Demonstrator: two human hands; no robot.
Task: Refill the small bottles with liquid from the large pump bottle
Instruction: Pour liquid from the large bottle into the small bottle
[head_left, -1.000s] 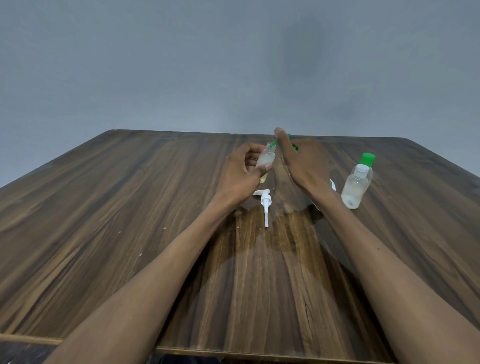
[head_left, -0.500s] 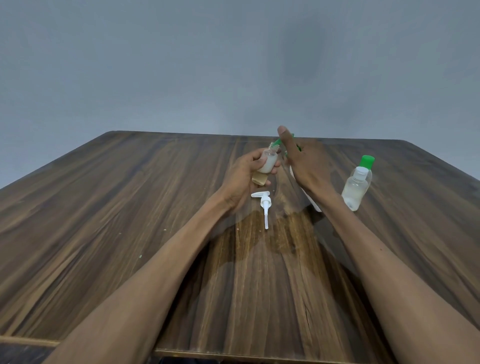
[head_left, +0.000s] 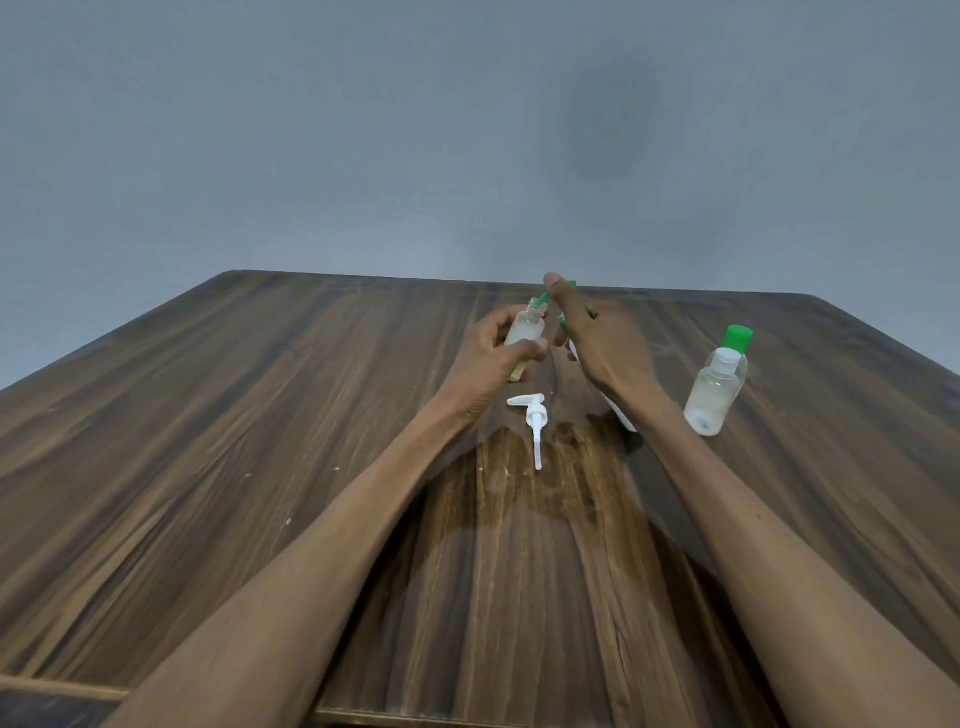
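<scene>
My left hand (head_left: 493, 358) grips a small clear bottle (head_left: 525, 328) above the table, its open mouth pointing up and away. My right hand (head_left: 602, 343) holds the large white bottle (head_left: 621, 415), tilted toward the small one and mostly hidden behind the hand and wrist. A green tip (head_left: 543, 298) by my right thumb reaches the small bottle's mouth. The white pump head (head_left: 535, 418) lies on the table just below both hands.
Two more small bottles stand at the right, one with a white cap (head_left: 712, 397) and behind it one with a green cap (head_left: 738, 338). The wooden table (head_left: 260, 441) ends at a grey wall behind.
Both hands stay together above the pump head. My left hand has shifted its hold on the small bottle, which now stands more upright. The right-hand bottles have not moved.
</scene>
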